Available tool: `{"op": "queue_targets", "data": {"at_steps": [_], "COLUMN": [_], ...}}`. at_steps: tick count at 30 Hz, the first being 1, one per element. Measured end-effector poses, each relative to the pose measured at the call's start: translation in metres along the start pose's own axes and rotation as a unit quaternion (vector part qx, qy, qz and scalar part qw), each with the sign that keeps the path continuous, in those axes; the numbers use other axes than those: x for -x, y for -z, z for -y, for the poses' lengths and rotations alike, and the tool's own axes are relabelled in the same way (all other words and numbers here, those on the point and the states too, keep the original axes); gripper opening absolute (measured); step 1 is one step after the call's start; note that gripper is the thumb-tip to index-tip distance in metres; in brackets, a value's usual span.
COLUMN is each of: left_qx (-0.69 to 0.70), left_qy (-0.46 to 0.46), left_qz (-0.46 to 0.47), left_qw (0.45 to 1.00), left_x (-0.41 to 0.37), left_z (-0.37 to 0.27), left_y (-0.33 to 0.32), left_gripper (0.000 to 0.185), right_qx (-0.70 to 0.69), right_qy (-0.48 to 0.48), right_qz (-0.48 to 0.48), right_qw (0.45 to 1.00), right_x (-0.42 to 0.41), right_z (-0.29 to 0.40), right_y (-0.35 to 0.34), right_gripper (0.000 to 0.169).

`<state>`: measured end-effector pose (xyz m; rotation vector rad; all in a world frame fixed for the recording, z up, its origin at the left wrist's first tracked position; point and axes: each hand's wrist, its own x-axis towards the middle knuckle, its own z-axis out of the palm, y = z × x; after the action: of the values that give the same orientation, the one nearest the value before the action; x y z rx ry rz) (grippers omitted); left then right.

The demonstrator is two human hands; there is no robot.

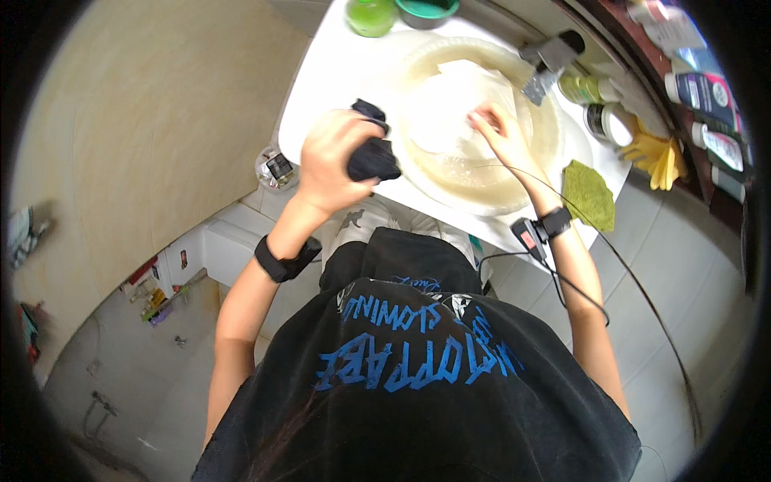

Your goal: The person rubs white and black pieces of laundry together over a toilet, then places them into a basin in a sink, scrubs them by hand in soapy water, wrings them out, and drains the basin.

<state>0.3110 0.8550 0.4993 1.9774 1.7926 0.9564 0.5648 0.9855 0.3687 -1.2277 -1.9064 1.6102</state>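
Observation:
My left hand (337, 156) is over the left part of the white washstand counter (307, 90), gripping a bunched black cloth (374, 158). Inside the round washbasin (482, 202) lies a white cloth (446, 108), with some water around it. My right hand (495, 123) hovers over or touches the right side of that white cloth, fingers bent; whether it pinches the cloth cannot be told. A grey faucet (551, 54) stands at the basin's far right rim.
A green container (370, 17) and a teal bowl (426, 11) stand at the back. On the right are a green cloth (587, 196), a green bottle (581, 88), a white jar (607, 123), yellow rubber gloves (653, 158) and a shelf of tubes. A cable hangs by my right wrist.

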Motion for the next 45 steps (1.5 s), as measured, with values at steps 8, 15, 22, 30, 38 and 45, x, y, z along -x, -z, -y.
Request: {"op": "queue_targets", "data": {"at_steps": [8, 15, 22, 30, 38, 45], "left_qx": [0.308, 0.365, 0.522, 0.443, 0.141, 0.406], "left_qy": [0.431, 0.543, 0.423, 0.403, 0.682, 0.698], "left_qz": [-0.445, -0.646, -0.733, -0.791, -0.336, -0.449], "left_qw": [0.722, 0.393, 0.108, 0.128, 0.634, 0.382], "left_x": [0.146, 0.348, 0.581, 0.636, 0.717, 0.596], "left_z": [0.068, 0.12, 0.216, 0.243, 0.289, 0.315], "left_y": [0.104, 0.124, 0.103, 0.201, 0.128, 0.049], "left_gripper": [0.031, 0.037, 0.052, 0.076, 0.083, 0.047], "right_qx": [0.168, 0.261, 0.378, 0.427, 0.296, 0.407], "right_qy": [-0.05, 0.021, -0.003, 0.012, -0.079, -0.086], "right_qz": [-0.053, -0.072, -0.02, -0.061, -0.031, -0.126], "right_qw": [0.983, 0.962, 0.925, 0.902, 0.951, 0.901], "right_x": [0.066, 0.089, 0.09, 0.092, 0.113, 0.155], "right_z": [-0.007, -0.036, 0.018, 0.056, 0.015, 0.058], "right_y": [0.004, -0.028, -0.083, -0.088, -0.076, -0.104], "right_gripper": [0.023, 0.023, 0.035, 0.037, 0.036, 0.033]}}
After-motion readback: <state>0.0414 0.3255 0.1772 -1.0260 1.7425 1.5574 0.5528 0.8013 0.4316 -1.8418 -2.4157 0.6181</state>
